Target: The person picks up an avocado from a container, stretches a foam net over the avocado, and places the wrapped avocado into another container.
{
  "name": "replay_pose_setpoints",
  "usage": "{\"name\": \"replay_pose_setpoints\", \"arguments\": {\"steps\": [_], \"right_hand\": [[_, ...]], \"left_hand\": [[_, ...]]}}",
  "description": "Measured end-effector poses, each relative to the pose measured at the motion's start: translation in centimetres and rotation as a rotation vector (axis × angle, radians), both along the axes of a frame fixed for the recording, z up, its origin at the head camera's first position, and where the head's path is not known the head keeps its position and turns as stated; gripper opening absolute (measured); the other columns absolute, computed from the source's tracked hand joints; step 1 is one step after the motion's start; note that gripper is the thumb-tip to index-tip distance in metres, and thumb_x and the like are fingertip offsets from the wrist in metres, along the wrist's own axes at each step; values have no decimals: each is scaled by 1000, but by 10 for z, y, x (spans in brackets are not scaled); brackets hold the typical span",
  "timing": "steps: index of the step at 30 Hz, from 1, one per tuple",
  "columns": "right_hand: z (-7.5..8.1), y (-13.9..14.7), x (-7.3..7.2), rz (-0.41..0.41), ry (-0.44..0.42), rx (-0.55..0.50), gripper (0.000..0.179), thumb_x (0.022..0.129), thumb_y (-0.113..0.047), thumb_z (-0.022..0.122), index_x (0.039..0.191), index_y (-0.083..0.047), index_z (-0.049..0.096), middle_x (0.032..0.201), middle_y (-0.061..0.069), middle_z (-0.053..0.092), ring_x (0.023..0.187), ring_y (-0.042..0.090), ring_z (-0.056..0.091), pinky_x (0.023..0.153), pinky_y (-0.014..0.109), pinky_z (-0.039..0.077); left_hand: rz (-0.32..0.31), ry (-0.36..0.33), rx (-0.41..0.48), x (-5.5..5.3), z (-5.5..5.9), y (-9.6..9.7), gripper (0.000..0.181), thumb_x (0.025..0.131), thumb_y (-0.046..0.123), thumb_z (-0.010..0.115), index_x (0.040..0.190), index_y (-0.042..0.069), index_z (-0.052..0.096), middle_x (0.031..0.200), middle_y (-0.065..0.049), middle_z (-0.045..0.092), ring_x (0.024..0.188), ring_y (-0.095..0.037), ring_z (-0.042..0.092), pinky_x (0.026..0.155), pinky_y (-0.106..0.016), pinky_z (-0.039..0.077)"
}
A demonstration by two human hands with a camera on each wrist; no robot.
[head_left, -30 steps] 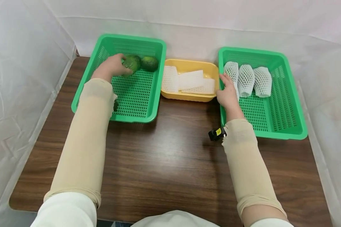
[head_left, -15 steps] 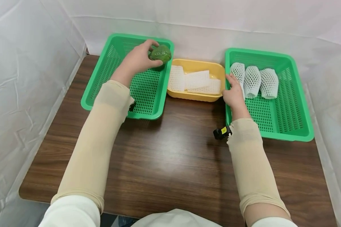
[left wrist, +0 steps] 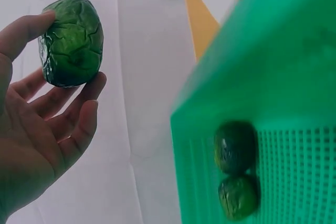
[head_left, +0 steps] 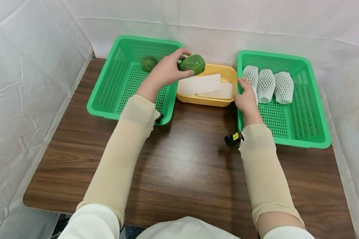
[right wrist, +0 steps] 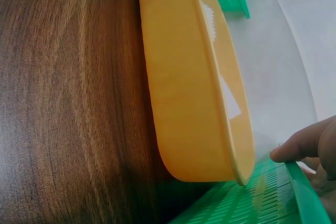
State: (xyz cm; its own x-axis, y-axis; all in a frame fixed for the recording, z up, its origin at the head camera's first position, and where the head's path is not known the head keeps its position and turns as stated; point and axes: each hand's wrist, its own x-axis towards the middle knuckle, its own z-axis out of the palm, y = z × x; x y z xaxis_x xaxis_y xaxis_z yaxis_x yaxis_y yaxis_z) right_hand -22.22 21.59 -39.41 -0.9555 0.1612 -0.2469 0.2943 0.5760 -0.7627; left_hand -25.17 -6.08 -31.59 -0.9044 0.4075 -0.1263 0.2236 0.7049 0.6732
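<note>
A glossy, wrinkled green fruit [head_left: 195, 64] is held up by my left hand [head_left: 169, 69], over the back left part of the yellow tray [head_left: 210, 103]. In the left wrist view, thumb and fingertips pinch the fruit [left wrist: 73, 43] from opposite sides. Two similar fruits [left wrist: 234, 147] lie in the left green basket [head_left: 107, 96]; the head view shows only one fruit [head_left: 148, 63] there. My right hand [head_left: 246, 99] grips the left rim of the right green basket [head_left: 320, 113], beside the tray's right end.
White foam net sleeves [head_left: 207, 83] lie flat in the yellow tray, between the two baskets. Several sleeved pieces [head_left: 265, 86] stand side by side in the right basket. All rest on a brown wooden table [head_left: 182, 166], with white sheeting [head_left: 209, 26] behind and at both sides.
My left hand has lifted the green fruit from the left basket and carried it right, past that basket's rim to over the tray. My right hand has kept its place on the right basket's rim.
</note>
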Motion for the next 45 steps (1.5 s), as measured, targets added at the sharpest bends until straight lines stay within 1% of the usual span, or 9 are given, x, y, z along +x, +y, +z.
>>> {"name": "replay_pose_setpoints", "arguments": {"steps": [4,8,14,19,23,29,36,39,45], "right_hand": [[0,-2,-2,-1,-3,-9,67,89,8,37,149,-18,20,154,-8,3,139,13,1,108,31,17],[0,-3,-3,4,2,-12,67,89,9,38,149,-17,20,155,-7,3,139,14,1,108,31,15],[1,-4,-2,2,8,-9,67,89,8,38,149,-17,20,155,-6,4,139,14,1,104,32,21],[0,-3,-2,2,7,-21,66,90,7,38,149,-17,20,155,-6,3,139,14,2,104,32,20],[-1,-3,-2,1,11,-24,66,90,7,38,149,-16,20,155,-5,4,139,15,2,104,33,21],[-1,-3,-2,0,17,-22,66,89,7,38,149,-17,21,155,-6,4,139,15,2,99,34,25],[-1,-3,-1,6,25,-34,66,89,8,38,148,-16,21,154,-5,4,139,15,4,95,33,26],[-1,-3,-1,12,27,-36,66,89,8,37,148,-15,21,154,-5,4,139,16,4,93,33,27],[-1,-2,-2,7,13,-35,66,90,8,37,149,-16,20,154,-7,4,139,15,3,94,33,27]], "left_hand": [[-9,7,55,3,-4,7,60,86,45,61,136,25,35,140,0,40,117,-17,45,90,-33,40],[-16,3,112,6,-11,12,58,86,42,62,134,23,37,137,-1,42,113,-17,46,87,-30,40],[-74,0,143,10,-25,21,58,86,41,63,135,21,38,136,-2,42,114,-17,45,87,-28,40],[-118,-6,99,16,-32,30,57,87,40,63,135,21,39,137,-2,42,117,-18,46,90,-29,40],[-130,11,55,20,-37,36,56,86,39,64,133,20,41,135,-3,45,119,-17,46,93,-29,38],[-154,13,-16,22,-43,45,52,86,37,65,129,18,44,129,-4,51,111,-16,50,91,-30,39],[-198,-26,-107,26,-51,55,50,84,34,66,125,17,44,121,-3,54,101,-16,53,86,-32,41],[-206,-31,-125,27,-56,59,49,84,32,66,125,16,43,118,-3,55,97,-16,54,84,-32,42],[-223,-31,-141,29,-63,65,48,84,28,66,125,11,46,116,-4,53,99,-16,51,85,-31,41]]}}
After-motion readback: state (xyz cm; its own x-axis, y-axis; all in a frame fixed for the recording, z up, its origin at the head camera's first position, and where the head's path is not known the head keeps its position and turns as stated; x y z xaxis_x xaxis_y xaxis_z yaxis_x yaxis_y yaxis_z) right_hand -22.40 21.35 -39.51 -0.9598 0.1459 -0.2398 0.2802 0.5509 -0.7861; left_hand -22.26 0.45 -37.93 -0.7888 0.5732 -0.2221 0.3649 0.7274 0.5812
